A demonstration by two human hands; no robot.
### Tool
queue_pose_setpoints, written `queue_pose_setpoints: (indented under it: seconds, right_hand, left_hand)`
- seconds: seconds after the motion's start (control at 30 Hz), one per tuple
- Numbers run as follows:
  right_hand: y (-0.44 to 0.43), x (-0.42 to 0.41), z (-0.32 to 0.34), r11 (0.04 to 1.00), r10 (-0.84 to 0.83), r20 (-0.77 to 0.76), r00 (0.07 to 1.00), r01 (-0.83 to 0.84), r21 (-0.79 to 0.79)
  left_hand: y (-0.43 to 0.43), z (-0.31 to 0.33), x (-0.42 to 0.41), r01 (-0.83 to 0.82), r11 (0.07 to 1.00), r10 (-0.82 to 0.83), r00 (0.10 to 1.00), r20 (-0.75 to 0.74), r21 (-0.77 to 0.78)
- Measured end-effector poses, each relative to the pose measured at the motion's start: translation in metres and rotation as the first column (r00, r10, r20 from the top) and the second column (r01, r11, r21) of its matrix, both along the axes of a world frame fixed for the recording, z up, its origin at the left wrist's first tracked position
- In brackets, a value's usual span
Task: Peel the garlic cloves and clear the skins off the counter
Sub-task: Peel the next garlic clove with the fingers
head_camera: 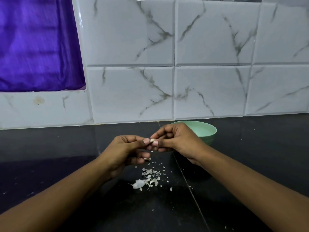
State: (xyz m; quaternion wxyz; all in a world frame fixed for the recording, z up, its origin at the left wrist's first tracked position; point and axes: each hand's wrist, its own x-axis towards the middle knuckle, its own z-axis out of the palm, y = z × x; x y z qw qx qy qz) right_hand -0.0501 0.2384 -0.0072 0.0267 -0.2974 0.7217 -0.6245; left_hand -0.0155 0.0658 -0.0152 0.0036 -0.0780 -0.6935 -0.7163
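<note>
Dark counter (66, 148) under a marbled tile wall (133, 89), green bowl (204, 129) at the back; just front-left of the bowl, left hand (123, 151) and right hand (177, 139) meet above the counter, both pinching one clove (152, 140) at the fingertips. Peeling looks midway: skins (148, 178) lie scattered further front-left of the bowl, none cleared yet, bowl contents hidden, and a pale bit (147, 159) at the left hand's lower fingers could be clove or skin. Only a sliver of the clove shows, its long axis seemingly running left-right, hand to hand; which end is the tip, cannot tell.
</note>
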Motion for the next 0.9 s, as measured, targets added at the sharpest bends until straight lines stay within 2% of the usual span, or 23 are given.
queue_pose_setpoints:
  seconds: [0.07, 0.2, 0.3, 0.57, 0.73, 0.9]
  right_hand:
    - [0.002, -0.001, 0.001, 1.0, -0.021, -0.039, 0.999, 0.021, 0.003]
    - [0.002, 0.001, 0.002, 0.989, -0.082, -0.272, 0.959, 0.113, 0.098]
    - [0.004, 0.002, 0.005, 0.987, -0.07, -0.358, 0.931, 0.116, 0.108]
    - [0.009, 0.004, 0.012, 0.978, 0.099, -0.397, 0.912, -0.016, 0.207]
    - [0.011, 0.005, 0.014, 0.961, 0.16, -0.436, 0.885, -0.039, 0.273]
    - [0.01, 0.006, 0.013, 0.967, 0.142, -0.458, 0.878, -0.024, 0.255]
  left_hand:
    - [-0.001, 0.0, 0.0, 0.012, 1.0, -0.012, 0.999, -0.031, -0.004]
    - [-0.001, -0.001, 0.0, -0.002, 1.0, 0.003, 0.997, -0.078, 0.009]
    - [-0.002, 0.0, 0.001, 0.014, 1.0, -0.013, 0.996, -0.085, 0.007]
    - [0.0, 0.001, 0.002, 0.051, 0.999, -0.053, 0.996, -0.072, -0.017]
    - [0.002, 0.001, 0.002, 0.096, 0.995, -0.097, 0.995, -0.032, -0.023]
    - [0.002, 0.002, 0.003, 0.131, 0.991, -0.131, 0.991, 0.001, 0.028]
